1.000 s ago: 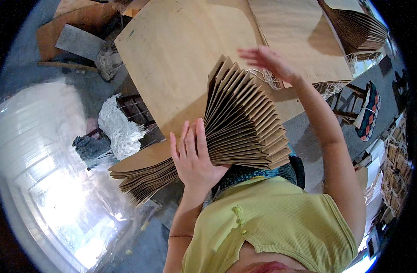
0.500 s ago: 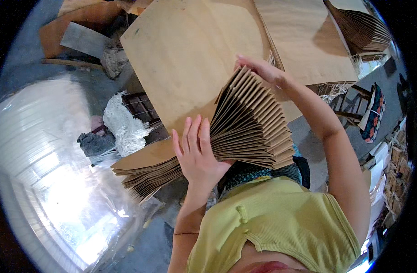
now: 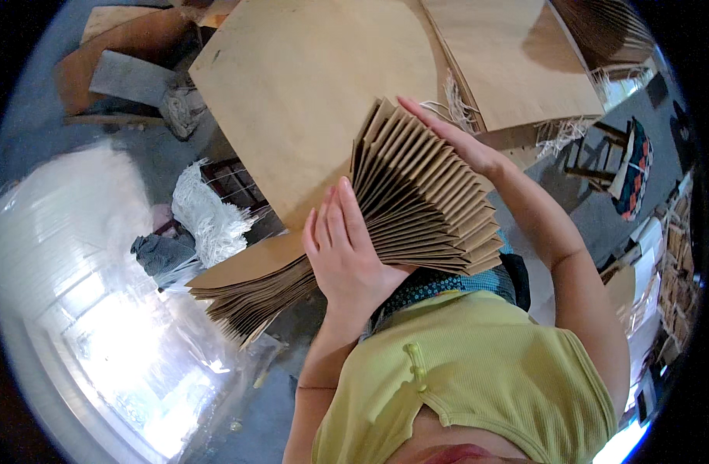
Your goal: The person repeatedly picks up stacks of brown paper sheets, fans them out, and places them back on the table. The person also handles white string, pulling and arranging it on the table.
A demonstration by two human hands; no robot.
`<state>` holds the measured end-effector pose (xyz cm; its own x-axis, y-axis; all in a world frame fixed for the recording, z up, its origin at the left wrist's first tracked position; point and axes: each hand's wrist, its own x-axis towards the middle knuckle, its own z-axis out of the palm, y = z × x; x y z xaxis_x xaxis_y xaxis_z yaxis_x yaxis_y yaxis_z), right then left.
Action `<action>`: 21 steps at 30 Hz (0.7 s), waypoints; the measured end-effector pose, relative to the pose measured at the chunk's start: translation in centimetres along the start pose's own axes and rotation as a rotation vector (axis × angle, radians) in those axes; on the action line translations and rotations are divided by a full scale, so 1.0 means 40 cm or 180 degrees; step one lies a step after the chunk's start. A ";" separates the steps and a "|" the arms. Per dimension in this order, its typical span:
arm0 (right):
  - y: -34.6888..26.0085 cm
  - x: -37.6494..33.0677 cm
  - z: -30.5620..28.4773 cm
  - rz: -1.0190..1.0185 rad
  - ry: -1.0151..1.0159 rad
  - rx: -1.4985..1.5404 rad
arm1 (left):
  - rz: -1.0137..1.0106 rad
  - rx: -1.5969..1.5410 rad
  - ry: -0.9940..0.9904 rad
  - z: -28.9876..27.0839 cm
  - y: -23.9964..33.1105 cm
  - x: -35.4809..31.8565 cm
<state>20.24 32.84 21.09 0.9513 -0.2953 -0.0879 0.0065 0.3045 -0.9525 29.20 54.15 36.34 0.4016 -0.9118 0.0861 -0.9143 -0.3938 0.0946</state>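
A thick stack of folded brown paper (image 3: 416,193) spans the space in front of my body, pinched at its middle and fanned wide on the right. My left hand (image 3: 346,259) grips its narrow middle, fingers across the upper side and thumb partly hidden under the folds. Along the outer upper-right edge of the fan lies my right hand (image 3: 459,145), its fingers stretched out flat against the folds. The left end of the stack droops in tightly packed layers past the table's near edge.
Beyond the stack is a tan tabletop (image 3: 316,85). Large brown sheets (image 3: 517,69) with loose white strings (image 3: 559,135) lie at the right, near another fanned paper stack (image 3: 606,31). A white string bundle (image 3: 203,205), dark cloth (image 3: 161,254), clear plastic (image 3: 114,332) and a stool (image 3: 633,170) surround me.
My right hand has shifted from behind the fan's top to flat along its outer right edge. The fan's top has moved slightly left, while my left hand keeps its grip.
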 end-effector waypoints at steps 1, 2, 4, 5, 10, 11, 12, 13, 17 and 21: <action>-0.001 0.005 0.020 0.0111 -0.0207 -0.0041 | 0.0000 -0.0007 -0.0040 -0.002 -0.002 0.001; 0.012 0.007 0.004 0.0208 -0.0168 0.0408 | 0.0000 -0.0014 -0.0079 -0.005 -0.004 0.002; 0.011 -0.011 -0.043 0.0042 0.0479 0.0226 | 0.0032 -0.0004 -0.0047 -0.005 -0.004 0.005; -0.006 -0.018 -0.042 0.0095 0.0855 0.0553 | -0.0004 -0.0016 -0.0045 -0.007 -0.002 0.005; -0.017 -0.003 0.036 0.0115 -0.0247 0.0504 | 0.0085 0.0097 -0.0044 -0.002 -0.009 -0.003; -0.013 0.027 0.022 0.0184 -0.0510 0.1126 | 0.0068 0.0083 -0.0060 -0.005 -0.010 0.000; -0.020 0.030 0.002 0.0657 -0.0323 0.1859 | 0.0052 0.0069 -0.0075 -0.009 -0.008 0.002; -0.022 0.033 -0.002 0.0567 -0.0205 0.1658 | 0.0055 0.0024 -0.0094 -0.008 -0.003 0.005; -0.012 0.048 0.044 -0.0028 -0.0060 0.0184 | 0.0236 0.0094 0.0082 0.002 -0.001 0.003; -0.014 -0.038 -0.014 -0.0123 0.0777 -0.0195 | 0.0210 0.0077 -0.0040 -0.003 0.003 0.003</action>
<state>18.62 32.59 21.59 0.8482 -0.5177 -0.1119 0.0156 0.2357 -0.9717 29.14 53.99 36.47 0.3398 -0.9372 0.0789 -0.9399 -0.3353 0.0650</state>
